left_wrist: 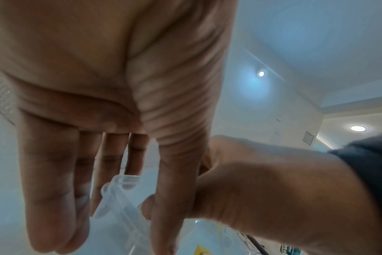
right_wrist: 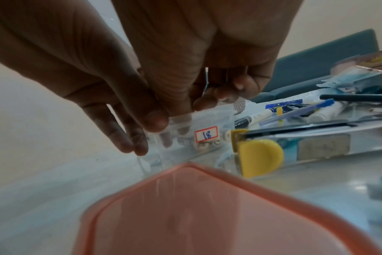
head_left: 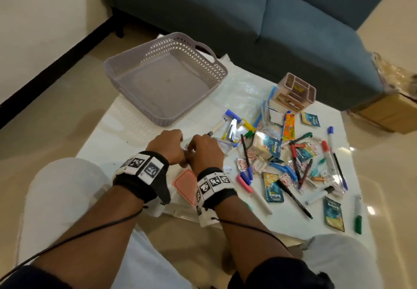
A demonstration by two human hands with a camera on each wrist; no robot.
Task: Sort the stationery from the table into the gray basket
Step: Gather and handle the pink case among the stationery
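Note:
My left hand [head_left: 172, 146] and right hand [head_left: 199, 150] meet at the table's near edge on a small clear plastic box [head_left: 186, 142]. In the left wrist view the clear box [left_wrist: 120, 198] sits between the left fingers [left_wrist: 55, 207] and thumb. In the right wrist view my right hand [right_wrist: 181, 110] pinches the rim of the box [right_wrist: 181, 136], which bears a label reading 18. The gray basket [head_left: 198, 60] stands empty at the back left. Pens, markers and packets [head_left: 293, 164] lie scattered to the right.
A pink lid [head_left: 186, 185] lies flat under my right wrist. A pink desk organizer [head_left: 295, 94] stands at the back right of the white table [head_left: 126, 130]. A blue sofa [head_left: 248, 18] is behind it, a cardboard box [head_left: 388, 112] at its right end.

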